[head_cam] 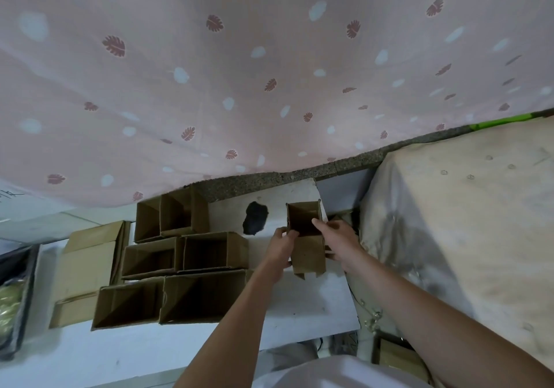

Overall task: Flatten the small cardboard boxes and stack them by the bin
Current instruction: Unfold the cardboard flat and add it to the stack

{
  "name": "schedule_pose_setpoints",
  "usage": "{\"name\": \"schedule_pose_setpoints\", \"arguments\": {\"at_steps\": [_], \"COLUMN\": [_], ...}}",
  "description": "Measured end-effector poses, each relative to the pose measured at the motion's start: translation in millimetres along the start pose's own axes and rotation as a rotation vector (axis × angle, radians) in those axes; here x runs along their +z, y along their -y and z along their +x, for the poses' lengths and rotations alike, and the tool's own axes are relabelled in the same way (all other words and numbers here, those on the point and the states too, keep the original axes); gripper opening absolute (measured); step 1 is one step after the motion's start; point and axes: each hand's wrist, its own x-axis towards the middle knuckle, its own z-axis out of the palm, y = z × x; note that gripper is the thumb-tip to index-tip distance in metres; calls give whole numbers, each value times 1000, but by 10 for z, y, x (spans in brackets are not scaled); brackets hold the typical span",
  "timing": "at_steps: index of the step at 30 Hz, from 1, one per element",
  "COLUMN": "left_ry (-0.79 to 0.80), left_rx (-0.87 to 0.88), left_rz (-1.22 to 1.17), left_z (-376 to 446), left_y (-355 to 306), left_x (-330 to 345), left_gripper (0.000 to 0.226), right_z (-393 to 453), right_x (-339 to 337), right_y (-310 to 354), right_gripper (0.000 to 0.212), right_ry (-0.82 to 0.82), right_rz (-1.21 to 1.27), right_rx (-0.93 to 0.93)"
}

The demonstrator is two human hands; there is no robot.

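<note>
Both hands on one small open brown cardboard box, upright on the white tabletop, just beside the cloth-draped beige block. Left hand grasping the box's left wall, thumb over the rim. Right hand grasping the right wall, fingers hooked over the top edge, bottom flaps hanging loose. Off to the left, six more open brown cardboard boxes huddled together, well apart from the held one. Dark ragged patch on the tabletop between them. Pink leaf-print curtain hanging behind.
</note>
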Motion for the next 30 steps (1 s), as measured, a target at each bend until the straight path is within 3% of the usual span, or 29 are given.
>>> {"name": "schedule_pose_setpoints", "arguments": {"at_steps": [5,8,10,14,17,19,25,28,30], "left_ry": [-9,-30,-11,126,190,211,108,9,8], "left_rx": [125,163,157,43,-96,-135,-155,-125,-64], "left_rz": [201,151,101,-202,-541,-607,-238,-157,-187], "left_z": [-33,-73,-90,-163,-168,-141,-128,-74,-54], "left_y": [60,73,65,-6,-102,-157,-376,-365,-309], "left_x": [-26,-89,-124,-110,-181,-276,-392,-382,-391], "left_gripper": [52,57,61,41,67,79,90,80,82], "right_z": [-10,-10,-26,-30,-18,-66,-144,-186,-172], "right_x": [61,50,35,20,-39,-83,-170,-142,-164], "right_y": [17,41,54,59,68,81,35,67,81], "right_gripper": [31,18,22,37,35,32,62,63,64], "right_ry": [-89,-82,-74,-144,-130,-80,71,191,170], "right_rz": [-228,-254,-299,-379,-315,-317,-834,-894,-922], "right_rx": [-150,-190,-232,-318,-373,-516,-1030,-1005,-942]}}
